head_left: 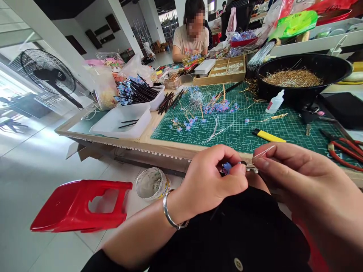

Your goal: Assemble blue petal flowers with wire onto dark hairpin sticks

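My left hand (215,181) is closed around a dark stick with a small blue flower (226,168) on it; most of the stick is hidden by my fingers. With thumb and forefinger, my right hand (300,173) pinches a thin pale wire (263,152) that runs toward the stick's tip. Beyond my hands lies a green cutting mat (198,136). Blue and purple flowers on wires (218,106), a bundle of silvery wire (196,99) and a yellow utility knife (269,136) rest on it.
Left on the table are a white tray (119,130) with two dark sticks and another tray (157,100) of flowered sticks. A black bowl (306,60) of golden wire, a glue bottle (275,102) and red-handled pliers (340,151) are to the right. A person (193,37) sits opposite. A red stool (70,204) stands on the floor.
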{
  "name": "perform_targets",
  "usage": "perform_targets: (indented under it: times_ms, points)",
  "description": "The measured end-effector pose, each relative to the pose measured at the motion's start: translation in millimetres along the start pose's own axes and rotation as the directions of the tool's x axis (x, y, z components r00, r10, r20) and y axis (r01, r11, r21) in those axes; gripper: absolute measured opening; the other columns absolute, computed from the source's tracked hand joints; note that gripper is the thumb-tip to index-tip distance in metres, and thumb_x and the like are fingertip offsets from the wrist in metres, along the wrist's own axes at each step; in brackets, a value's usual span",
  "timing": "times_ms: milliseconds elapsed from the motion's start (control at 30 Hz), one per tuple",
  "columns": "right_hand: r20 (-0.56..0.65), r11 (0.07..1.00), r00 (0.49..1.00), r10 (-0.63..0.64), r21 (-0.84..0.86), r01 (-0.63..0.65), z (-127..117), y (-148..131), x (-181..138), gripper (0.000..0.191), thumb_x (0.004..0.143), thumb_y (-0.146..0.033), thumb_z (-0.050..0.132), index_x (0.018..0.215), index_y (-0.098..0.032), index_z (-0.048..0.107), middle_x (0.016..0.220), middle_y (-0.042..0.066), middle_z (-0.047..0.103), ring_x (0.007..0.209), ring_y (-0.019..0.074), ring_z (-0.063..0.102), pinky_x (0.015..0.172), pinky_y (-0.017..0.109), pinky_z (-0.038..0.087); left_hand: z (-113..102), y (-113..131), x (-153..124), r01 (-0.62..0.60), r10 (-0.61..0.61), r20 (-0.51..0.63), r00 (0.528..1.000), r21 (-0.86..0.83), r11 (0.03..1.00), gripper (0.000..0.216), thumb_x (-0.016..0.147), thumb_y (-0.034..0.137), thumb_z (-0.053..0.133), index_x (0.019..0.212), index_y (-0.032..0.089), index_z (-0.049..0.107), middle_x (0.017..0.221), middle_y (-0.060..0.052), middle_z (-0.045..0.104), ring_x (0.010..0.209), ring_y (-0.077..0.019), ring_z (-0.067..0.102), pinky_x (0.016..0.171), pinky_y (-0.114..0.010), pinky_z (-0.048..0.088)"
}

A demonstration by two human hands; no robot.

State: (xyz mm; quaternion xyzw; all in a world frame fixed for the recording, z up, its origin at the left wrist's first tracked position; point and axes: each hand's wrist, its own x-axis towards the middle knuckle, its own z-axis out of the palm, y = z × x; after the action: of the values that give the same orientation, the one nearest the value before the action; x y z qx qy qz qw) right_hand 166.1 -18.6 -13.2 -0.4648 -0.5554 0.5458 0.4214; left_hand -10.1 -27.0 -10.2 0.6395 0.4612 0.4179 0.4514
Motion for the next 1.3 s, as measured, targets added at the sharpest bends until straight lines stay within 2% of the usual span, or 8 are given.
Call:
perform_targets:
  times_ms: [133,267,400,500,633,933,1200,1300]
  points:
    - [-0.072,0.970,0.985,-0.157,-0.198,0.140,-5.9,5.3,-8.5,0.018,0.087,-0.050,0.069,0.097,-0.035,0.072,0.078,0.001,0.070,0.070,0.0215,0.062,0.062,0.032,0.049,-3.5,-0.3,3.4,0.019,-0.022,-0.049,0.999,-0.049,0.999,0.008,0.079,0.024,0.064,0.078,0.018,0.059,0.070,0.000,0.061,0.060,-0.0102,0.049,0.054,-0.023,0.040]
    - [-0.225,0.947,0.959,-0.171,-0.308,0.097,-5.3,11.2,-24.6,0.023,0.086,-0.055,0.069,0.103,-0.041,0.076,0.099,0.002,0.074,0.085,0.0277,0.066,0.083,0.043,0.053,-8.0,0.0,5.6,-0.019,0.008,-0.143,0.990,-0.076,0.997,0.007,0.078,0.023,0.064,0.080,0.017,0.061,0.072,0.000,0.063,0.059,-0.0091,0.049,0.052,-0.021,0.041]
    - [-0.069,0.986,0.993,0.098,0.145,-0.087,11.8,15.4,-13.8,0.030,0.079,-0.057,0.074,0.091,-0.030,0.081,0.074,0.004,0.065,0.066,0.0178,0.053,0.061,0.031,0.050,-6.5,-1.2,4.2,-0.063,0.057,-0.176,0.983,-0.029,0.998,0.007,0.079,0.024,0.064,0.079,0.018,0.061,0.072,-0.001,0.063,0.059,-0.0105,0.050,0.052,-0.023,0.041]
    - [-0.026,0.836,0.978,0.207,0.524,-0.163,24.2,16.1,3.7,0.026,0.071,-0.046,0.084,0.073,-0.021,0.076,0.062,-0.001,0.042,0.055,0.0090,0.030,0.042,0.018,0.027,-3.7,-1.2,2.4,-0.065,0.066,-0.155,0.986,0.008,0.998,0.005,0.079,0.022,0.063,0.077,0.018,0.061,0.071,-0.001,0.063,0.060,-0.0112,0.051,0.054,-0.024,0.042]
    - [0.049,0.688,0.968,0.246,0.694,-0.210,29.2,13.6,11.6,0.027,0.065,-0.040,0.089,0.073,-0.020,0.072,0.067,-0.003,0.034,0.057,0.0086,0.025,0.041,0.016,0.024,-3.9,-0.7,0.5,-0.041,0.043,-0.107,0.993,0.022,0.999,0.005,0.078,0.022,0.062,0.075,0.018,0.060,0.070,-0.001,0.062,0.061,-0.0116,0.051,0.056,-0.025,0.042]
    - [-0.007,0.923,0.989,0.147,0.360,-0.134,16.1,12.3,-3.0,0.034,0.070,-0.050,0.085,0.068,-0.022,0.065,0.059,-0.002,0.047,0.054,0.0110,0.039,0.049,0.023,0.035,-7.3,-4.6,2.5,-0.053,0.059,-0.130,0.990,0.054,0.997,0.006,0.078,0.023,0.064,0.076,0.018,0.060,0.071,-0.001,0.063,0.064,-0.0125,0.054,0.053,-0.023,0.042]
    - [0.135,0.939,0.955,0.265,0.187,-0.287,8.1,5.4,1.2,0.034,0.065,-0.051,0.086,0.070,-0.021,0.071,0.064,0.000,0.058,0.057,0.0111,0.048,0.052,0.023,0.035,-6.2,-7.1,-1.6,-0.248,0.305,-0.142,0.942,0.318,0.915,0.003,0.075,0.017,0.062,0.078,0.016,0.062,0.073,-0.001,0.068,0.064,-0.0121,0.059,0.062,-0.025,0.047]
    - [0.077,0.962,0.972,0.224,0.144,-0.233,7.7,1.5,5.1,0.034,0.063,-0.052,0.086,0.065,-0.021,0.070,0.062,0.000,0.059,0.055,0.0112,0.047,0.050,0.023,0.034,-6.2,-7.3,-2.8,-0.287,0.367,-0.135,0.920,0.407,0.867,0.003,0.074,0.018,0.062,0.077,0.016,0.062,0.072,-0.001,0.068,0.063,-0.0117,0.059,0.062,-0.025,0.047]
